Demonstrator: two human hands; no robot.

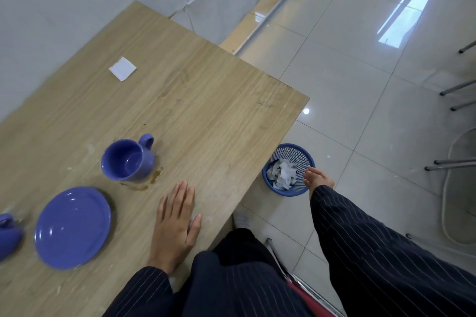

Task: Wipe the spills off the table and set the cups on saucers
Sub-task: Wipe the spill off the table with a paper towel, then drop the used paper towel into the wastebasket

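Observation:
A blue cup (128, 157) stands on the wooden table (206, 100), with a brown spill (154, 177) on the wood beside its base. In front of it lies an empty blue saucer (73, 226). A second blue cup (7, 234) shows partly at the left edge. A folded white tissue (122, 69) lies farther back on the table. My left hand (175, 224) rests flat on the table near its edge, fingers apart, holding nothing. My right hand (318, 179) hangs over the rim of a blue waste basket (288, 170) on the floor, fingers loose and empty.
The basket holds several crumpled white tissues and stands on the tiled floor right of the table. Metal chair legs (456, 90) and a pale chair seat (463, 188) are at the right. A grey wall runs behind the table.

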